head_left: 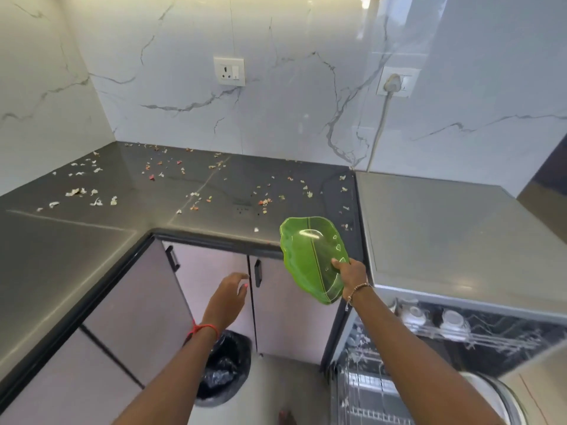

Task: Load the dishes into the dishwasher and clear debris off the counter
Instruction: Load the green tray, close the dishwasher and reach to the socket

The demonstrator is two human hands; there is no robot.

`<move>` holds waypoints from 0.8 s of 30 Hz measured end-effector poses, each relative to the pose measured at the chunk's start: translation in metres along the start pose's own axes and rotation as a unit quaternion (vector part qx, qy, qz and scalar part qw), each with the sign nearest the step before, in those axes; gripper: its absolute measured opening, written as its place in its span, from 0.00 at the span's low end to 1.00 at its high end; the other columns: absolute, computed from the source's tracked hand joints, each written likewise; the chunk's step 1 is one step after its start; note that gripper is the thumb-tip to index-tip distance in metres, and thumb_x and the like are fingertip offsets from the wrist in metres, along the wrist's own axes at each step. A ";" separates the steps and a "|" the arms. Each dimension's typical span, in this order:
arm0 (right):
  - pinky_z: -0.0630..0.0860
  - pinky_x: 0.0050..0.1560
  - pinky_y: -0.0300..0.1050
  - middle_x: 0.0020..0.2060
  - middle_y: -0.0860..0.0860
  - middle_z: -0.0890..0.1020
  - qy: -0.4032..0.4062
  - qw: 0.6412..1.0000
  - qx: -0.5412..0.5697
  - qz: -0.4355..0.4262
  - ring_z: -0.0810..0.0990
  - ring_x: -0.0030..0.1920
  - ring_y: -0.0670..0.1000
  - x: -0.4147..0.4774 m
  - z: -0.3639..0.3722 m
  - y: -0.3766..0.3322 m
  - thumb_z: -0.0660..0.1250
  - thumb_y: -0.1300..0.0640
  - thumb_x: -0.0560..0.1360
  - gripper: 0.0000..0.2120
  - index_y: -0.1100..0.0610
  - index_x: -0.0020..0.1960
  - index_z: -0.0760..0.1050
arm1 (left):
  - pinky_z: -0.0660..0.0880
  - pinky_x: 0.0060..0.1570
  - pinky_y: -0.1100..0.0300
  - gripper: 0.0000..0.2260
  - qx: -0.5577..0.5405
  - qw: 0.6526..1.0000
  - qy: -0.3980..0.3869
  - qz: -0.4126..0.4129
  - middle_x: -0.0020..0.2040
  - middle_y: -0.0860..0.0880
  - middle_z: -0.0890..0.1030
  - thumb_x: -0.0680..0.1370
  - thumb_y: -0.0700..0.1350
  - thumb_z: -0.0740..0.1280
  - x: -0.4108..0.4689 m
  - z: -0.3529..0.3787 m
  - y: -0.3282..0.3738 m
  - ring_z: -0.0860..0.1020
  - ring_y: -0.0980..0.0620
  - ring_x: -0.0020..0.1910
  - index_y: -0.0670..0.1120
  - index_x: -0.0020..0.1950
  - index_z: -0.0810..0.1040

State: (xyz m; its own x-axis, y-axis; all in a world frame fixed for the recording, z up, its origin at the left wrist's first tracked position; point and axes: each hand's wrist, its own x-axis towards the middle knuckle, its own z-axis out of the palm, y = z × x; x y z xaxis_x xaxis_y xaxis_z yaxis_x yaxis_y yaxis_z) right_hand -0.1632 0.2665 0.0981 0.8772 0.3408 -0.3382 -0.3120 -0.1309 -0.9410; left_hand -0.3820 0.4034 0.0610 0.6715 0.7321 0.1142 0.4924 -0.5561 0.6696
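My right hand (352,277) grips the near edge of a green leaf-shaped plate (311,256), held tilted in the air over the front edge of the dark counter (92,240). My left hand (230,294) hovers empty with relaxed fingers in front of the cabinet doors, below the counter edge. Food scraps and torn bits, the debris (264,202), lie scattered across the counter. The dishwasher (429,228) stands at the right with its door down; its upper rack (460,329) holds white cups, and the lower rack (368,391) shows under my right arm.
A black bin (224,369) lined with a bag stands on the floor under my left arm. Cabinet doors with black handles (257,273) face me. A plug and cable (391,84) hang on the marble wall above the dishwasher. A round metal vessel (503,397) sits at lower right.
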 end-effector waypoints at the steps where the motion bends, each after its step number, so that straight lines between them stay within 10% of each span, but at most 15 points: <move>1: 0.74 0.38 0.44 0.34 0.54 0.76 0.002 1.000 -0.002 0.008 0.74 0.33 0.51 -0.015 -0.008 0.008 0.66 0.70 0.72 0.07 0.71 0.50 0.76 | 0.64 0.63 0.60 0.13 -0.001 1.000 -0.005 -0.004 0.62 0.43 0.76 0.80 0.38 0.59 -0.017 0.002 0.000 0.72 0.47 0.63 0.39 0.63 0.73; 7: 0.75 0.52 0.50 0.52 0.65 0.79 0.002 0.999 -0.041 0.034 0.75 0.45 0.54 -0.093 -0.060 0.053 0.66 0.68 0.73 0.12 0.71 0.56 0.74 | 0.65 0.63 0.61 0.13 0.010 0.998 -0.048 -0.027 0.62 0.44 0.76 0.80 0.38 0.58 -0.117 0.007 -0.001 0.72 0.47 0.62 0.40 0.63 0.74; 13: 0.75 0.56 0.59 0.49 0.66 0.80 0.019 0.998 -0.026 0.054 0.77 0.42 0.55 -0.140 -0.104 0.088 0.66 0.69 0.73 0.07 0.70 0.50 0.76 | 0.70 0.60 0.56 0.11 0.011 0.997 -0.078 -0.022 0.56 0.42 0.80 0.80 0.37 0.58 -0.167 0.020 0.002 0.77 0.46 0.55 0.38 0.58 0.77; 24: 0.74 0.37 0.43 0.43 0.58 0.77 0.051 0.994 -0.025 0.098 0.75 0.35 0.52 -0.169 -0.193 0.135 0.66 0.68 0.73 0.11 0.71 0.54 0.75 | 0.76 0.46 0.46 0.09 -0.072 0.984 -0.154 -0.054 0.40 0.37 0.81 0.78 0.38 0.60 -0.217 0.096 0.050 0.79 0.39 0.40 0.36 0.49 0.78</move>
State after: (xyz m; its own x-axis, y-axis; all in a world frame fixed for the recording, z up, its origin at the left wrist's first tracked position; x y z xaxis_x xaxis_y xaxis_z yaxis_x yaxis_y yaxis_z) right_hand -0.2833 0.0113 0.0295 0.8349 0.2091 -0.5091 -0.4633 -0.2323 -0.8552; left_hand -0.4499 0.1788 -0.0004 0.7660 0.6180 -0.1771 0.5023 -0.4034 0.7648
